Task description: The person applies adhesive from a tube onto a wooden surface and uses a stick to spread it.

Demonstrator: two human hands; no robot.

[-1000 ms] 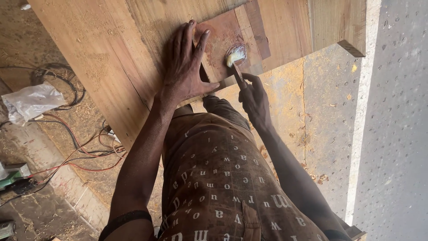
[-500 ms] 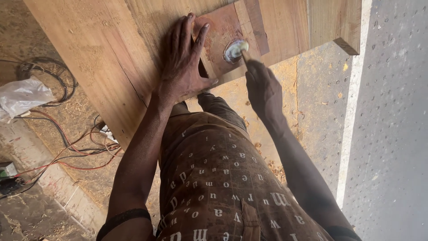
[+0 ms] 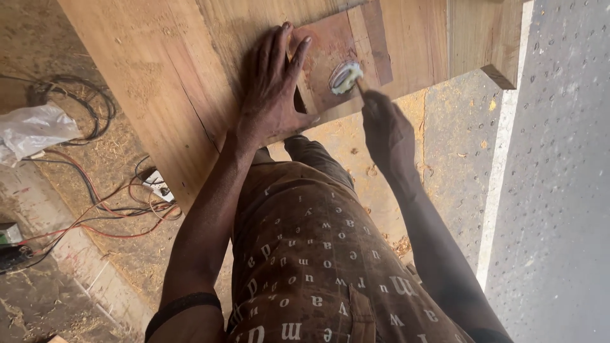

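Fingers (image 3: 279,57) of left hand (image 3: 270,95) spread flat on reddish block (image 3: 330,63), pinning it to worktop (image 3: 159,76). Right hand (image 3: 387,130) clenched round brush (image 3: 346,76), bristles on block. Below: cables (image 3: 114,203), white socket strip (image 3: 155,184), plastic bag (image 3: 32,130), sawdust on floor (image 3: 559,190). Patterned trousers (image 3: 305,254) block the view beneath.

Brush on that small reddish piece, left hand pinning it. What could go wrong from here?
1. The left hand lies flat right beside the brush, so the wet whitish stuff on its tip may get smeared onto the fingers.
2. The small reddish board sits near the edge of the big wooden panel; if the hand's pressure eases, it may shift.
3. Loose cables lie in the sawdust by the person's feet, a likely trip hazard. The right hand looks blurred.
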